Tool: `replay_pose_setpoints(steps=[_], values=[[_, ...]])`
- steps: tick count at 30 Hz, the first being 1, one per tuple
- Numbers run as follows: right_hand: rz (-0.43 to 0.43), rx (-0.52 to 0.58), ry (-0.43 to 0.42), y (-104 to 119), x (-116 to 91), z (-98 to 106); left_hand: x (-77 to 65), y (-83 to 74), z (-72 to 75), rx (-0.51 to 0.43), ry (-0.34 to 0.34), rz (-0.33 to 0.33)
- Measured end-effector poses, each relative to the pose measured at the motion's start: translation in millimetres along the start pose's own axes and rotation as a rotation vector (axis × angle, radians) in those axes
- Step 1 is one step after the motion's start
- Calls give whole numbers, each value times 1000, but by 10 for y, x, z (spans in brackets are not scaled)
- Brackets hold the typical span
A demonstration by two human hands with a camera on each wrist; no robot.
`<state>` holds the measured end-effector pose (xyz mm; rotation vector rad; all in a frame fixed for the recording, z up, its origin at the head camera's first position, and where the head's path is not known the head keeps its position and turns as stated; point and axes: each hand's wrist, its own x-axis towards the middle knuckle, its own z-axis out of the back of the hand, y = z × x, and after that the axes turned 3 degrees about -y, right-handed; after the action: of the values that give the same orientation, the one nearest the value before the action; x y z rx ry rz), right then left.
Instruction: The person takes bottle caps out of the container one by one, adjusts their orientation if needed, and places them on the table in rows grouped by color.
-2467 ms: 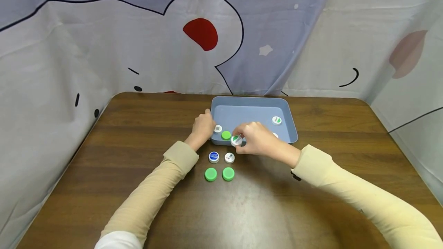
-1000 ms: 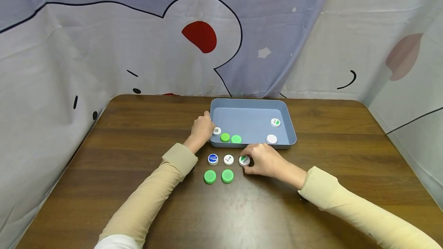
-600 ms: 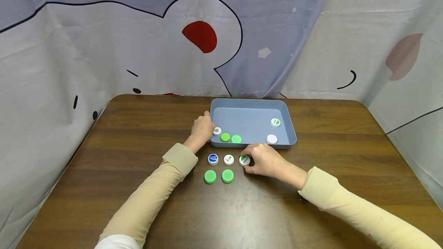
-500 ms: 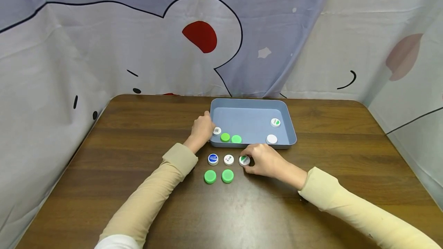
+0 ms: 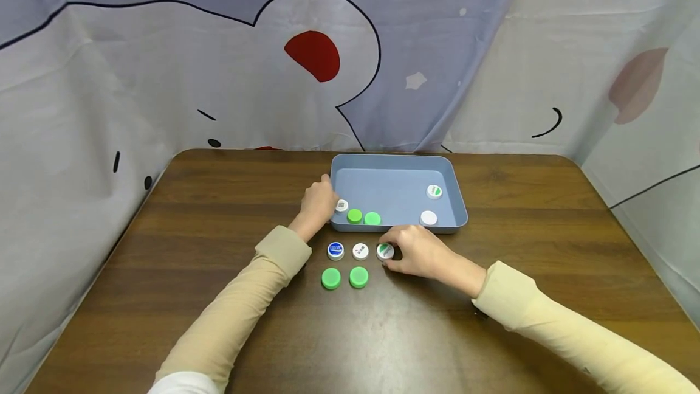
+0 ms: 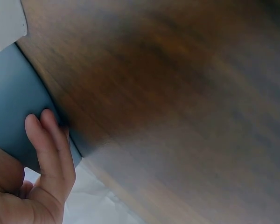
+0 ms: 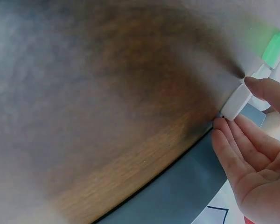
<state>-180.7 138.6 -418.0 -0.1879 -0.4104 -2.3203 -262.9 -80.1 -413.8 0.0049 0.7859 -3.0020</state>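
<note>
Head view shows the white-and-green bottle cap [image 5: 385, 252] between the thumb and fingertips of the right hand [image 5: 418, 252], at the right end of one row. Next to it lie the white cap with dark marks [image 5: 360, 252] and the blue-and-white cap [image 5: 336, 250]; two green caps [image 5: 358, 277] form a row nearer to the person on the wooden table [image 5: 246, 199]. So it seems half done — five caps are out, while five lie inside the blue-grey tray [image 5: 391, 181].

As to the fingers, the right thumb presses the cap from the near side, the fingers, close together, from the tray side. Whether the cap bears fully on the wood, one cannot tell.

The left hand [image 5: 318, 204] touches the tray's left end, two fingers along its wall — whether it pinches the rim is hidden.
</note>
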Motion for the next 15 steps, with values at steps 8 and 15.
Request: replay_pose_setpoints(steps=[8, 15], values=[[-20, 44, -40, 10, 10, 69, -2, -7, 0, 4, 6, 5], [-4, 39, -84, -4, 58, 150, 2, 3, -2, 10, 3, -3]])
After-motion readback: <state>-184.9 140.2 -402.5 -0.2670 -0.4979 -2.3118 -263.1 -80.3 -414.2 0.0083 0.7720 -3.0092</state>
